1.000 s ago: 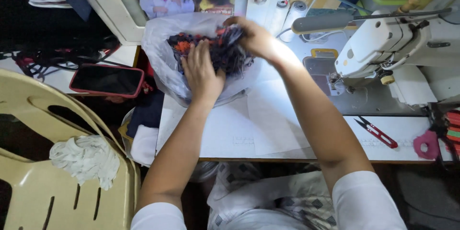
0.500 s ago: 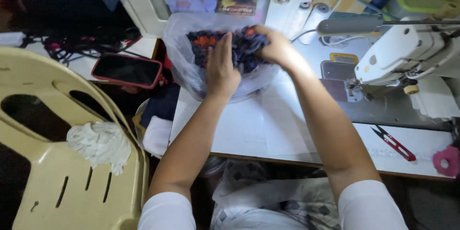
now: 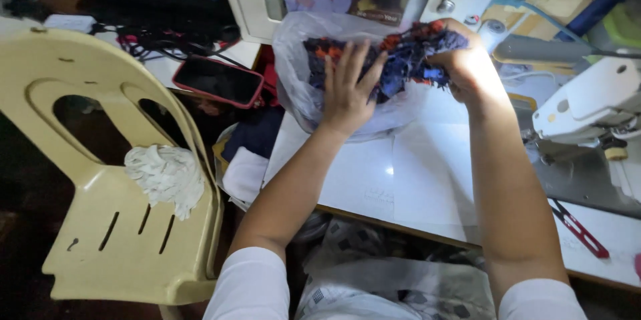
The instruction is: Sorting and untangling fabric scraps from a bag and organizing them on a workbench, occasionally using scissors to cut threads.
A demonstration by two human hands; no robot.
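A clear plastic bag (image 3: 297, 60) was seen lying on its side at the far edge of the white desk (image 3: 414, 180), its mouth turned toward the person, so that the contents could be reached without lifting it. Inside and spilling from that mouth was a bundle of dark blue fabric with orange and red patches (image 3: 400, 56). The left hand (image 3: 347, 90) was laid flat on the bundle with its fingers spread wide, nothing being gripped, apparently to press the cloth down and steady the bag. The right hand (image 3: 464, 60) was closed around the right end of the fabric, near the bag's mouth.

To the right, the sewing machine (image 3: 587, 110) was kept apart from the bundle, and red-handled snips (image 3: 579, 228) were left near the desk's front edge. To the left, a phone in a red case (image 3: 219, 81) was lying screen up, and a white rag (image 3: 165, 174) was draped on the seat of a cream plastic chair (image 3: 100, 240). Only 1 bag was in view.
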